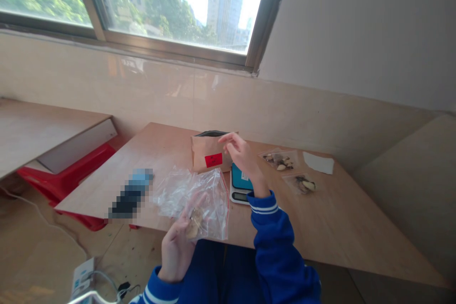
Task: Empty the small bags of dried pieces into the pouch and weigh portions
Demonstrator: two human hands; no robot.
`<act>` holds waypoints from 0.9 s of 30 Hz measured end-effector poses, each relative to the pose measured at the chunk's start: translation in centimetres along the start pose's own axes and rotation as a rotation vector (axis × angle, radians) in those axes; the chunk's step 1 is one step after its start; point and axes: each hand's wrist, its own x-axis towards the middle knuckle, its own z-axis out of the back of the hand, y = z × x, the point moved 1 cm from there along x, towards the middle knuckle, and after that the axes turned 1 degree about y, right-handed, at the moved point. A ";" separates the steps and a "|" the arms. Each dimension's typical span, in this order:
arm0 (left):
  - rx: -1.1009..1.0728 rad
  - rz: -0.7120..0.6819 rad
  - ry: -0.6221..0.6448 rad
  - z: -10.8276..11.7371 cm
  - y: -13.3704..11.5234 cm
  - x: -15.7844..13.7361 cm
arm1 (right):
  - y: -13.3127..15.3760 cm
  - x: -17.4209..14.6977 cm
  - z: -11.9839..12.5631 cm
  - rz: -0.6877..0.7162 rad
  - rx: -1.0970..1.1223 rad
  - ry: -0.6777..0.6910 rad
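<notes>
My left hand (178, 244), low in front of the table edge, grips a clear zip bag (217, 199) with a red strip along its side. A few pale dried slices (194, 223) lie in the bag's near corner, beside my fingers. Higher up, my right hand (239, 152) hovers by the mouth of a brown paper bag (199, 149) that has a red label. Its fingers are bent and slightly apart, and nothing shows between them. Under my right wrist sits a small kitchen scale (240, 183) with a teal top, partly hidden by the arm.
More crumpled clear bags (171, 194) lie left of the held one. Two filled clear bags (281, 159) (302, 184) and a white paper (318, 163) rest on the right. A blurred dark object (130, 194) is at the left edge, near a red stool (67, 166). The wall stands behind.
</notes>
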 end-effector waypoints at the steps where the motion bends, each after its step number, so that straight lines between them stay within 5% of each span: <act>1: 0.015 -0.006 0.006 0.0 -0.1 0.0 | 0.6 -1.1 0.5 -0.046 0.081 0.123; 5: 0.089 -0.023 0.031 -0.4 -0.2 0.1 | 2.2 -5.5 1.1 -0.134 0.163 0.609; 11: 0.209 -0.069 0.085 -0.7 0.2 0.0 | 1.6 -8.4 -1.1 -0.200 0.194 0.705; 16: 0.376 -0.071 -0.001 0.6 1.1 0.6 | 0.4 -8.5 -1.5 -0.251 0.166 0.852; 22: 0.514 -0.177 -0.113 0.7 1.3 1.6 | 0.4 -8.6 -1.9 -0.130 0.254 0.723; 27: 0.558 -0.246 -0.111 1.3 -0.2 1.7 | 0.2 -7.6 -0.5 -0.158 0.262 0.530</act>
